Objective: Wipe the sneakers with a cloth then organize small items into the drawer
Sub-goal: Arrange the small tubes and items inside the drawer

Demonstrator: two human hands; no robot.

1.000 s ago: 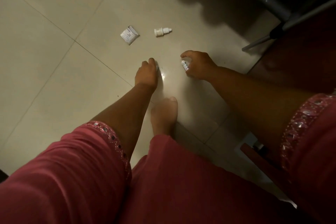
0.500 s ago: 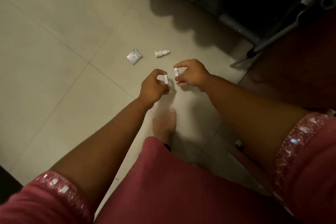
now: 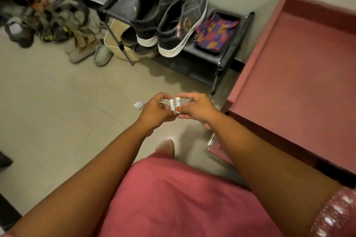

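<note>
My left hand (image 3: 156, 110) pinches a small white vial (image 3: 171, 104) upright. Close beside it, my right hand (image 3: 197, 108) pinches a white vial with an orange base (image 3: 178, 104). The two vials nearly touch in front of me, above the tiled floor. A small white packet (image 3: 139, 104) lies on the floor just left of my left hand. A pair of black sneakers with white soles (image 3: 169, 17) stands on the black shoe rack (image 3: 221, 57) by the wall. The open reddish drawer (image 3: 300, 75) lies to the right of my hands.
A folded checked cloth (image 3: 215, 32) sits on the rack beside the sneakers. Light shoes (image 3: 102, 54) and a heap of bags (image 3: 48, 21) lie on the floor at the back left. My foot (image 3: 166, 147) and pink clothing (image 3: 173, 198) are below my hands.
Both hands rose from the floor, each with a vial, and came together. My view lifted, which brought the shoe rack, sneakers and drawer into sight.
</note>
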